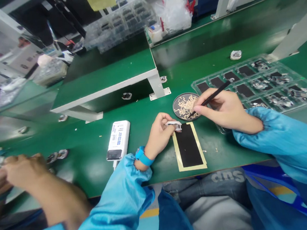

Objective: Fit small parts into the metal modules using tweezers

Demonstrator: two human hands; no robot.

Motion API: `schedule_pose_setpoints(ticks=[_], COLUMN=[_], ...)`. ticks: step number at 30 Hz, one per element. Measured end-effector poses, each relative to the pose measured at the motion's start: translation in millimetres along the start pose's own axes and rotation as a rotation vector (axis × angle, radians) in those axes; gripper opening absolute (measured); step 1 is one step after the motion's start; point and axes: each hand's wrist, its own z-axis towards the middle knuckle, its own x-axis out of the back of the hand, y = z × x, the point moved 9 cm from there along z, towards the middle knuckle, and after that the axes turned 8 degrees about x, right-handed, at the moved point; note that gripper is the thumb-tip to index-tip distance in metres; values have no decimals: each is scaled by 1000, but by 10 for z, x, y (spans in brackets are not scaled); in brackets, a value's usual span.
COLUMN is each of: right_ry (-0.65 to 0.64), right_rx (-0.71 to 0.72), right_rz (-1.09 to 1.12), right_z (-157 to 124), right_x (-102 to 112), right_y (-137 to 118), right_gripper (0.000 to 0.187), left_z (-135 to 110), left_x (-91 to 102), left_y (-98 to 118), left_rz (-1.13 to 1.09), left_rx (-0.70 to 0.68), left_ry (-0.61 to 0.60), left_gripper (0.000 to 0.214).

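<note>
My left hand is closed around a small white part, held just above the top end of a black pad with a yellow border. My right hand grips black tweezers like a pen. Their tip touches a round dark dish of small pale pieces. Both arms wear blue sleeves, and a blue band sits on my left wrist.
A clear tray of dark compartments with small parts lies right of the dish. A white device lies left of my left hand. A co-worker's hands work at far left. A raised green shelf stands behind.
</note>
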Motion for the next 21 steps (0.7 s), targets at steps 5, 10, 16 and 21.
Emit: schedule_pose_setpoints(ticks=[5, 10, 16, 21], right_ry=[-15, -18, -33, 8], right_rx=[73, 87, 126, 141], right_rz=[-2, 10, -24, -84], right_z=[-27, -53, -58, -68], right_x=[-15, -18, -61, -44], right_y=[-120, -152, -197, -195], right_gripper=[9, 9, 7, 4], left_z=[3, -18, 5, -17], left_x=[31, 73, 8, -35], left_y=[59, 96, -40, -65], left_rz=[-46, 108, -57, -20], left_rx=[-23, -21, 90, 101], left_ry=[7, 78, 17, 9], left_gripper=[26, 26, 36, 39])
